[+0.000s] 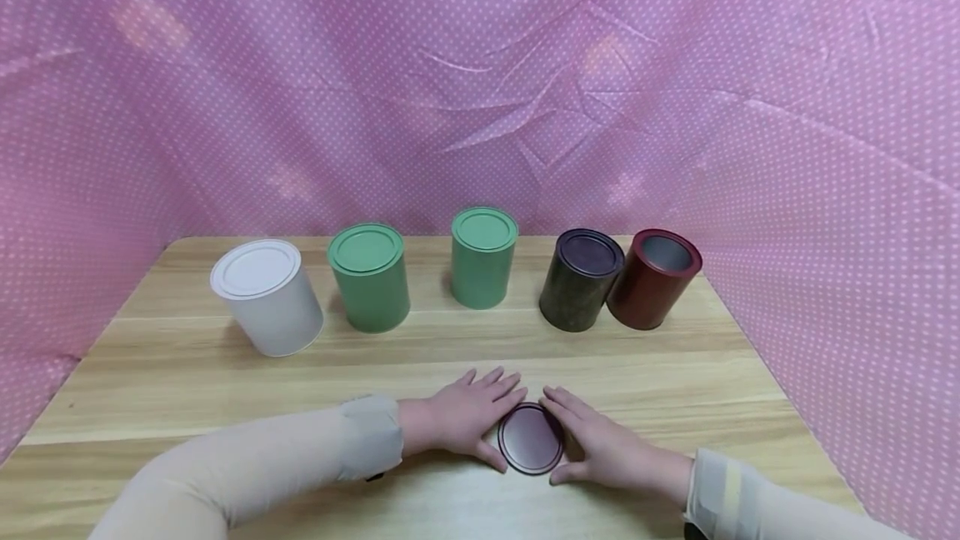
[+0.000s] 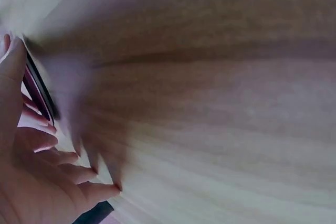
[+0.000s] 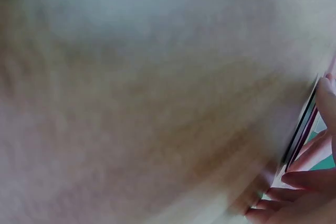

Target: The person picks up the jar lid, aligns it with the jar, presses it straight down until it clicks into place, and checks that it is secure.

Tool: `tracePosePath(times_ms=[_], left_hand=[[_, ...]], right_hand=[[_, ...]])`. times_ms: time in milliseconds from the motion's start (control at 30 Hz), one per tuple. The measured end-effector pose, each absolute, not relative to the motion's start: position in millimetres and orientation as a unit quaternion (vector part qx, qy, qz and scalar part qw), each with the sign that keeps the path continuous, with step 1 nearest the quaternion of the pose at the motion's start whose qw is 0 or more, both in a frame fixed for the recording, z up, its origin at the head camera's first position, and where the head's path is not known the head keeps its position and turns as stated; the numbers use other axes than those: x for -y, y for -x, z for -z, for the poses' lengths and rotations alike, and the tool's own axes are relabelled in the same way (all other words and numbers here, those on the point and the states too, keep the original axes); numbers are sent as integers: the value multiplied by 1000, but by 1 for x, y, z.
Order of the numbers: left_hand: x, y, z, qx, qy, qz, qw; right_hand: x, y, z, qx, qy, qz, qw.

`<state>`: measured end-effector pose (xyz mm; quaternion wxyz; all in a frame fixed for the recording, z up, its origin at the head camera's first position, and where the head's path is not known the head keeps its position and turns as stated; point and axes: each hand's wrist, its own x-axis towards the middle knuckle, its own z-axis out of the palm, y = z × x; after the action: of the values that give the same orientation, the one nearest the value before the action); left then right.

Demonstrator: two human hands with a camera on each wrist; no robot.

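Observation:
A round dark red can lid [image 1: 531, 439] lies flat on the wooden table, between the two hands. My left hand [image 1: 474, 417] is at its left edge with the fingers spread and the thumb near the front rim. My right hand [image 1: 600, 442] is at the right edge, fingers extended past the far rim and thumb toward the near side. Both wrist views show the lid edge-on beside the fingers; whether every fingertip touches it I cannot tell. Behind the hands stands a dark red can [image 1: 651, 286] with an uncovered top.
Along the back stand a white can [image 1: 281, 315], a green can [image 1: 373, 298], another green can [image 1: 482, 275] and a near-black can [image 1: 573, 294], all lidded. The near-black can leans close against the red one. Pink dotted cloth [image 1: 480, 90] hangs around the table [image 1: 420, 357].

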<state>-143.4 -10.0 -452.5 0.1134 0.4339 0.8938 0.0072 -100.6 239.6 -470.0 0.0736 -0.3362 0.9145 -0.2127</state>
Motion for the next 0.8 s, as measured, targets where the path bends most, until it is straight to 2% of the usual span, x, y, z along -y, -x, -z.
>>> tracePosePath(times_ms=[333, 800], left_hand=[[6, 141, 455, -899, -427, -4, 95], [4, 140, 454, -905, -412, -28, 99]], right_hand=[[-239, 102, 474, -919, 342, 191, 50], [-235, 102, 473, -922, 341, 180, 36]])
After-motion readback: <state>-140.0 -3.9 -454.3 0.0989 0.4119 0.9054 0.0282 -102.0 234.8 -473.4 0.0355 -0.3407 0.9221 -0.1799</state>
